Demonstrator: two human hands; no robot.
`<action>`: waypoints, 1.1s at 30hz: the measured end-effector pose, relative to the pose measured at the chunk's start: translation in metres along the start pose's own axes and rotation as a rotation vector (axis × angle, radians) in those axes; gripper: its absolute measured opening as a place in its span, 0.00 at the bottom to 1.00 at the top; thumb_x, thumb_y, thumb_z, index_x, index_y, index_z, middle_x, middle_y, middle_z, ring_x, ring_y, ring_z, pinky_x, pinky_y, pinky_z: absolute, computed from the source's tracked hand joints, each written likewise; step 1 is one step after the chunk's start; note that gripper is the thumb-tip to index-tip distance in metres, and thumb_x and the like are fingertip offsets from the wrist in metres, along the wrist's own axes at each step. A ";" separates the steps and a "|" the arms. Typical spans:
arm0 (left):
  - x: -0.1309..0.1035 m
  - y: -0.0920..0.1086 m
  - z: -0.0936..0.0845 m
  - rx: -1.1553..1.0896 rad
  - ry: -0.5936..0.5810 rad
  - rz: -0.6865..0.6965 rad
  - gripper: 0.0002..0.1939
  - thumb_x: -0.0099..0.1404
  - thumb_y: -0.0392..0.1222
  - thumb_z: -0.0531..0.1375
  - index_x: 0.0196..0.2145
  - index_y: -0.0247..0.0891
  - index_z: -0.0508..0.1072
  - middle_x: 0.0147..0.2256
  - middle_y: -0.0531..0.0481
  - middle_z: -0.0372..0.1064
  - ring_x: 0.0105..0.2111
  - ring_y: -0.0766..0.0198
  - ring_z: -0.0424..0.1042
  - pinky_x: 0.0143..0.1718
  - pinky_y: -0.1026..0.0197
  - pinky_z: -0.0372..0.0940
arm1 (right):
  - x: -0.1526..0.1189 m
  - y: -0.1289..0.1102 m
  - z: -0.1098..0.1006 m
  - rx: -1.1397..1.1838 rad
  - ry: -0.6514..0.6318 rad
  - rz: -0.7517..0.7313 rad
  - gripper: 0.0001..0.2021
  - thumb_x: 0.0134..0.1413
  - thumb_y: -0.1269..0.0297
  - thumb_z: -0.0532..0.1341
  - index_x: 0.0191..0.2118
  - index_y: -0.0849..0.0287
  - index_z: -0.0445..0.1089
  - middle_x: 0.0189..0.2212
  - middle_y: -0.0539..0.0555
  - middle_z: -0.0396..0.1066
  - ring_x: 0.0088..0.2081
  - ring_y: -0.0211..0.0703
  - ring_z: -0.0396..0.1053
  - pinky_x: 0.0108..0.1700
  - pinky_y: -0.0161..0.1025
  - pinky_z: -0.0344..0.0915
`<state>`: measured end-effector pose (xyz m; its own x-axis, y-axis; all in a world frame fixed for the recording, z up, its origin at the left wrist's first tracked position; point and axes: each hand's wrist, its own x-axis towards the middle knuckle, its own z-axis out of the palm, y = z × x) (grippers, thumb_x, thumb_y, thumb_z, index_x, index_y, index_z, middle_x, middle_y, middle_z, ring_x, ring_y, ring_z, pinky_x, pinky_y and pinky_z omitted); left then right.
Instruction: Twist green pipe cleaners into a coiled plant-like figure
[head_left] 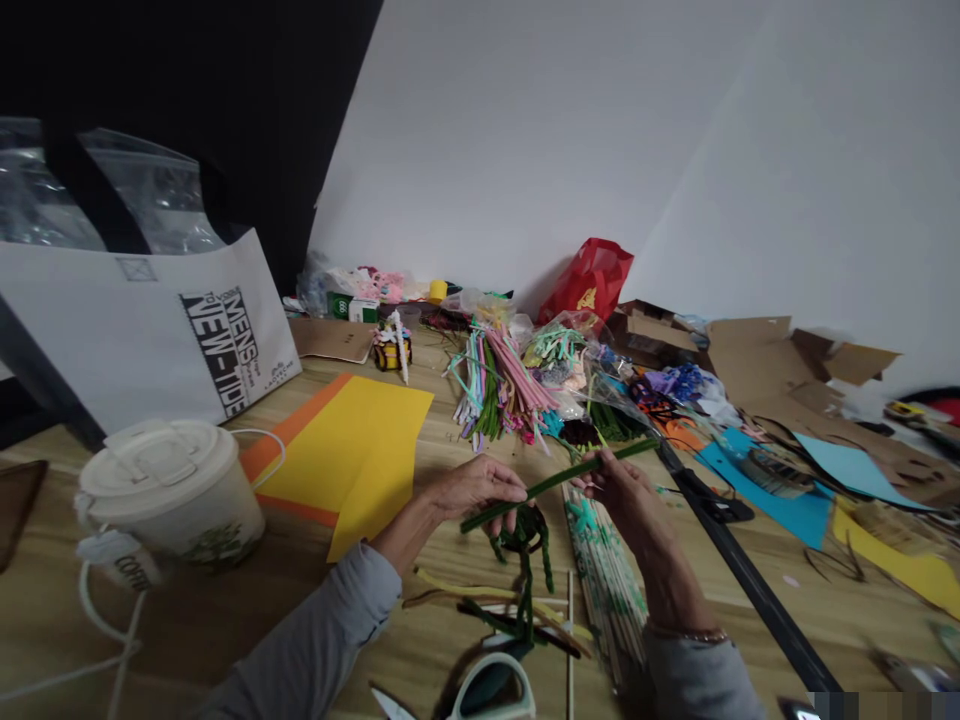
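A straight dark green strip (559, 480), fuzzy like a pipe cleaner, slants up to the right between my hands. My left hand (480, 490) pinches it near its lower left end. Toward its upper right part, my right hand (619, 485) grips it between thumb and fingers. Just below my left hand, a bent green fuzzy piece (525, 545) hangs down over loose green, yellow and brown strips on the table. Scissors with a white-rimmed handle (499, 685) lie at the bottom. A bundle of thin sticks with green marks (604, 570) lies beneath my right forearm.
Coloured fuzzy strips (499, 385) lie bunched ahead. Yellow paper (375, 430), a white lidded bucket (176, 500) and a large white bag (127, 330) are left. A black bar (742, 580), blue sheets (780, 500) and opened cardboard (772, 365) are right; a red bag (589, 280) stands behind.
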<state>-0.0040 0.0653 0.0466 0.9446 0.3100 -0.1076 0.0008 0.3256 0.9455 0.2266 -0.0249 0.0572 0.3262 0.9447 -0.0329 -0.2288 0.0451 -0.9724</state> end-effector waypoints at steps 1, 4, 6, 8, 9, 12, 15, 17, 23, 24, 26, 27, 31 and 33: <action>0.001 -0.001 0.000 0.004 0.015 0.004 0.17 0.52 0.49 0.66 0.31 0.31 0.72 0.21 0.48 0.73 0.12 0.71 0.64 0.15 0.69 0.59 | 0.000 0.000 0.001 0.007 0.001 0.002 0.16 0.43 0.50 0.68 0.31 0.59 0.76 0.23 0.52 0.71 0.27 0.39 0.69 0.25 0.33 0.66; 0.002 -0.002 -0.001 0.020 0.057 0.026 0.19 0.51 0.50 0.66 0.31 0.31 0.70 0.20 0.49 0.72 0.13 0.69 0.66 0.15 0.69 0.60 | -0.002 0.004 0.010 0.008 0.010 0.004 0.17 0.40 0.51 0.69 0.33 0.60 0.77 0.25 0.52 0.71 0.27 0.39 0.69 0.25 0.32 0.66; 0.003 -0.004 -0.001 0.032 0.075 0.037 0.20 0.51 0.51 0.66 0.31 0.31 0.70 0.21 0.49 0.72 0.14 0.69 0.67 0.16 0.68 0.60 | -0.005 0.008 0.020 -0.016 -0.008 0.008 0.17 0.40 0.53 0.70 0.34 0.60 0.77 0.26 0.52 0.71 0.28 0.39 0.69 0.24 0.32 0.66; 0.004 -0.005 -0.001 0.044 0.092 0.043 0.20 0.51 0.52 0.66 0.32 0.31 0.69 0.21 0.49 0.72 0.14 0.68 0.67 0.16 0.69 0.60 | -0.009 0.012 0.032 -0.058 -0.060 0.015 0.17 0.40 0.54 0.70 0.35 0.60 0.77 0.28 0.53 0.72 0.29 0.39 0.69 0.25 0.32 0.66; 0.005 -0.005 -0.001 0.050 0.098 0.049 0.20 0.52 0.52 0.65 0.32 0.31 0.69 0.21 0.49 0.72 0.15 0.68 0.67 0.16 0.69 0.59 | -0.012 0.015 0.038 -0.081 -0.090 0.022 0.16 0.40 0.54 0.70 0.35 0.60 0.76 0.28 0.53 0.72 0.29 0.40 0.69 0.25 0.32 0.66; 0.006 -0.007 -0.001 0.057 0.098 0.077 0.20 0.53 0.52 0.64 0.31 0.31 0.69 0.21 0.49 0.72 0.16 0.68 0.68 0.17 0.68 0.61 | -0.016 0.022 0.051 -0.108 -0.190 0.038 0.16 0.39 0.55 0.70 0.34 0.59 0.76 0.25 0.52 0.73 0.27 0.40 0.69 0.26 0.34 0.67; 0.007 -0.008 -0.001 0.041 0.109 0.088 0.21 0.52 0.54 0.65 0.30 0.30 0.70 0.21 0.48 0.71 0.15 0.68 0.67 0.17 0.67 0.62 | -0.017 0.028 0.055 -0.119 -0.226 0.042 0.17 0.39 0.53 0.70 0.34 0.60 0.75 0.23 0.51 0.72 0.25 0.39 0.68 0.26 0.35 0.66; 0.007 -0.008 -0.001 0.044 0.120 0.083 0.22 0.52 0.55 0.65 0.30 0.30 0.70 0.21 0.47 0.71 0.16 0.68 0.68 0.17 0.67 0.62 | -0.016 0.030 0.054 -0.118 -0.222 0.044 0.18 0.38 0.53 0.70 0.34 0.60 0.75 0.23 0.51 0.72 0.25 0.39 0.68 0.26 0.35 0.66; 0.006 -0.007 -0.003 0.112 0.113 0.105 0.20 0.53 0.54 0.64 0.30 0.29 0.72 0.24 0.46 0.72 0.18 0.67 0.69 0.20 0.67 0.62 | -0.017 0.031 0.053 -0.112 -0.216 0.038 0.17 0.40 0.55 0.70 0.36 0.60 0.75 0.23 0.51 0.71 0.25 0.39 0.68 0.28 0.36 0.67; 0.005 -0.007 -0.003 0.116 0.116 0.106 0.20 0.53 0.53 0.64 0.31 0.29 0.72 0.24 0.46 0.73 0.19 0.67 0.70 0.21 0.67 0.62 | -0.017 0.031 0.053 -0.117 -0.219 0.033 0.17 0.40 0.55 0.70 0.36 0.60 0.75 0.23 0.51 0.71 0.26 0.39 0.68 0.29 0.36 0.67; 0.005 -0.006 -0.003 0.122 0.123 0.097 0.21 0.53 0.53 0.64 0.31 0.30 0.73 0.25 0.46 0.73 0.19 0.67 0.70 0.21 0.66 0.63 | -0.018 0.030 0.053 -0.127 -0.225 0.028 0.18 0.41 0.54 0.69 0.37 0.60 0.75 0.24 0.51 0.72 0.26 0.40 0.68 0.30 0.37 0.67; 0.004 -0.006 -0.003 0.122 0.125 0.092 0.21 0.52 0.54 0.65 0.31 0.30 0.73 0.25 0.46 0.73 0.20 0.66 0.70 0.21 0.66 0.63 | -0.018 0.029 0.054 -0.131 -0.226 0.027 0.18 0.41 0.54 0.69 0.37 0.60 0.75 0.24 0.52 0.72 0.26 0.40 0.68 0.30 0.37 0.67; 0.003 -0.004 0.000 0.113 0.136 0.080 0.21 0.51 0.54 0.65 0.30 0.30 0.73 0.25 0.46 0.73 0.19 0.66 0.70 0.21 0.66 0.62 | -0.018 0.030 0.054 -0.138 -0.227 0.027 0.18 0.40 0.52 0.70 0.36 0.60 0.75 0.23 0.51 0.71 0.26 0.40 0.68 0.30 0.38 0.67; 0.003 -0.003 0.002 0.108 0.143 0.074 0.21 0.50 0.54 0.66 0.29 0.30 0.73 0.25 0.46 0.73 0.19 0.66 0.70 0.20 0.67 0.61 | -0.018 0.030 0.053 -0.142 -0.226 0.036 0.19 0.40 0.52 0.69 0.35 0.60 0.74 0.23 0.51 0.71 0.26 0.41 0.68 0.30 0.38 0.67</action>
<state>-0.0004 0.0638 0.0442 0.8874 0.4553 -0.0721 -0.0240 0.2020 0.9791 0.1651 -0.0227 0.0406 0.1030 0.9942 -0.0313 -0.1006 -0.0209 -0.9947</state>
